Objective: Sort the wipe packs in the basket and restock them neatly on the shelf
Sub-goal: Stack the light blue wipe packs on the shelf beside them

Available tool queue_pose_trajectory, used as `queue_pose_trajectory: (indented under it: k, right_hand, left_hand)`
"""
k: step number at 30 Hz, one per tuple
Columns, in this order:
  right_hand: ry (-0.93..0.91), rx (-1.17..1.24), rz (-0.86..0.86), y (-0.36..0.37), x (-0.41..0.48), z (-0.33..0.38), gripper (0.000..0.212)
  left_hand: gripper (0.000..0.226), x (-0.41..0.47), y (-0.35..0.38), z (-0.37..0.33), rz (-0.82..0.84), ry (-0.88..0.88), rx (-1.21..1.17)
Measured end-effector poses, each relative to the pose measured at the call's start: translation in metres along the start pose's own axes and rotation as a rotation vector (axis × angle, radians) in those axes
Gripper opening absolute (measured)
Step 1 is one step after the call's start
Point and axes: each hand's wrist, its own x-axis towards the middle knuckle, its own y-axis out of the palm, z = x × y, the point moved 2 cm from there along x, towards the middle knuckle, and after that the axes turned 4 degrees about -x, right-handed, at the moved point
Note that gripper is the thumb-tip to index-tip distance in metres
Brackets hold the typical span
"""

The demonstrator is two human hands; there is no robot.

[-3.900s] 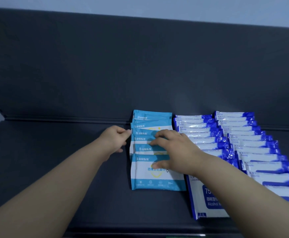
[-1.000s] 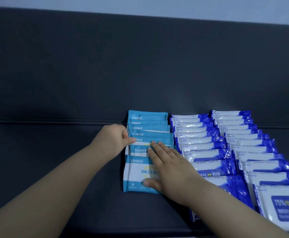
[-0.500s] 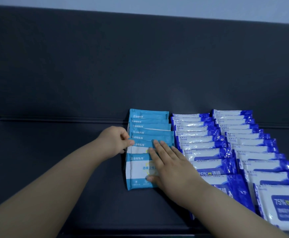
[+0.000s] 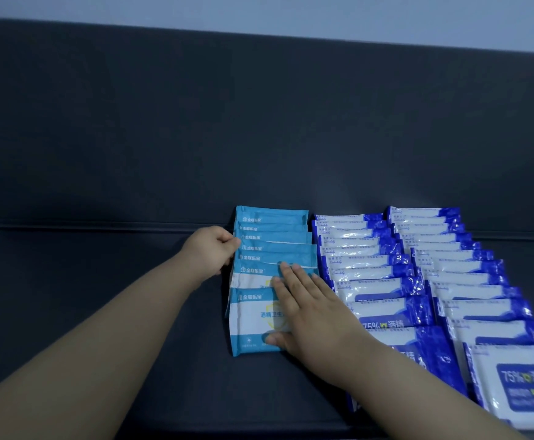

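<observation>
A row of light blue wipe packs [image 4: 272, 236] lies overlapping on the dark shelf [image 4: 100, 296], running from the back wall toward me. My left hand [image 4: 210, 252] is curled, with its thumb and knuckles against the left edge of that row. My right hand [image 4: 310, 312] lies flat with straight fingers on top of the front light blue pack [image 4: 249, 322] and the one behind it. The thumb touches the front pack's near edge. The basket is out of view.
Two overlapping rows of blue-and-white wipe packs fill the shelf to the right: a middle row [image 4: 364, 268] and a right row [image 4: 459, 274]. The shelf's dark back wall [image 4: 259, 122] rises behind all rows. Bare shelf surface stretches to the left.
My right hand went from arched fingertips to lying flat on the front light blue packs. The front pack has shifted slightly left and back. My left hand stays at the row's left edge.
</observation>
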Motion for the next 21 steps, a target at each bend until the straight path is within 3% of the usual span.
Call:
queue_pose_trajectory:
  k: [10, 17, 21]
  right_hand:
    - [0.001, -0.015, -0.035, 0.004, 0.004, -0.002, 0.079]
    - [-0.008, -0.018, -0.035, 0.002, 0.005, -0.005, 0.078]
    - [0.003, -0.017, -0.046, 0.001, 0.001, -0.004, 0.077]
  left_hand:
    - [0.016, -0.007, 0.001, 0.006, 0.022, 0.083, -0.234]
    - [0.022, -0.007, -0.004, 0.001, 0.003, 0.009, -0.15]
    - [0.03, -0.018, -0.006, 0.003, 0.085, -0.107, -0.046]
